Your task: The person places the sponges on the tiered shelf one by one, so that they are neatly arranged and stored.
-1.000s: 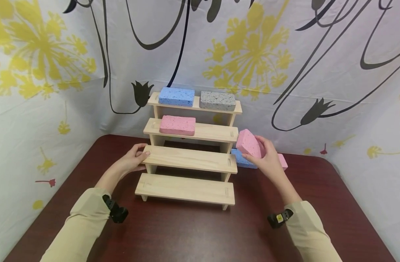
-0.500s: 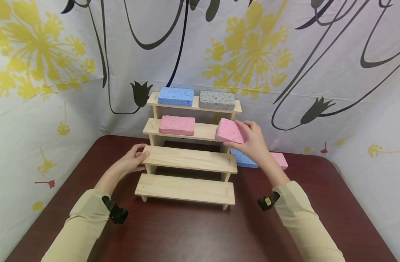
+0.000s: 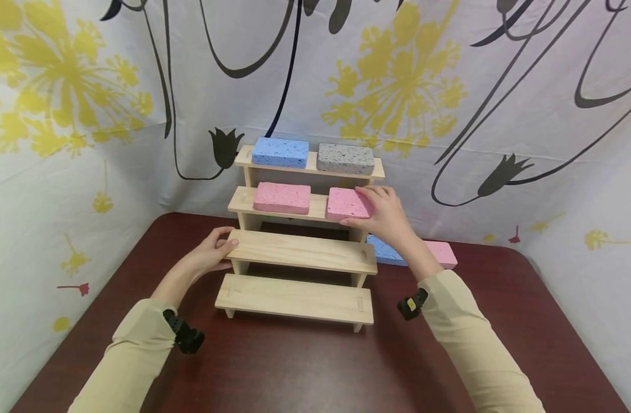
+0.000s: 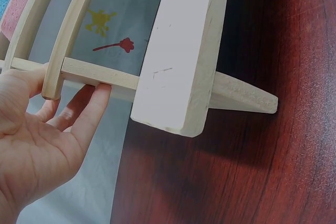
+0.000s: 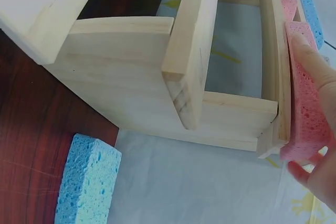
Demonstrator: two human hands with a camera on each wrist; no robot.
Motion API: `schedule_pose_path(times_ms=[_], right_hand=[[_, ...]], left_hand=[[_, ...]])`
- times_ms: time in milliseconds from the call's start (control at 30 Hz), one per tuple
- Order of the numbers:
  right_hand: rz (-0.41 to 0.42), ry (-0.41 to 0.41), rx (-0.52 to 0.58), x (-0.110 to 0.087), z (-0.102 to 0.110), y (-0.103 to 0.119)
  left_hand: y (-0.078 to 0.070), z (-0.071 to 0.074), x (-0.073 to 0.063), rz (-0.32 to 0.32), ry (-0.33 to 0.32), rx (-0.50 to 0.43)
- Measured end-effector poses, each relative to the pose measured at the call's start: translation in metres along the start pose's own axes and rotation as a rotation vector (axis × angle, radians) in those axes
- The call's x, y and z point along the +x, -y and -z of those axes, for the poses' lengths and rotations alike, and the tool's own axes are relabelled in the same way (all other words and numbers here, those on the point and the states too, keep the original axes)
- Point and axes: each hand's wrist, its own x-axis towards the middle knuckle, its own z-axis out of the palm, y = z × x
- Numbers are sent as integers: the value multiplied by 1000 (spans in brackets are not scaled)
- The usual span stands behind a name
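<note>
A tiered wooden rack [image 3: 300,250] stands on the dark red table. At its right end, my right hand [image 3: 390,217] grips a pink sponge [image 3: 346,203] that lies on the second tier from the top. In the right wrist view the thumb is along this sponge [image 5: 304,98] and fingertips curl at its end. Another pink sponge [image 3: 281,198] lies to its left on the same tier. My left hand [image 3: 207,255] holds the left end of the tier below, thumb on top; in the left wrist view its fingers [image 4: 92,116] reach under the wood.
On the top tier lie a blue sponge [image 3: 280,152] and a grey sponge [image 3: 345,159]. Right of the rack, another blue sponge [image 3: 386,250] and a pink sponge [image 3: 441,253] lie on the table, partly behind my right arm. Patterned cloth [image 3: 191,69] hangs behind.
My right hand has moved left with the pink sponge, from beside the rack onto the second tier from the top. The left hand has stayed on the rack.
</note>
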Motion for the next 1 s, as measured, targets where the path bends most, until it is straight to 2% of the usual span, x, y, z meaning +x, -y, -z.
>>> schedule_pose_path(times_ms=[200,767,900,1000], right_hand=[[23,28,-31,7,-3,2],[16,118,-89,13,-4,7],[22,112,-102,11,-7,6],[45,76,-76,7,-10,4]], left_hand=[[1,0,3,1,-5,0],[3,3,2,-19,3,8],[3,1,2,-18,3,10],[3,0,1,-15,6,5]])
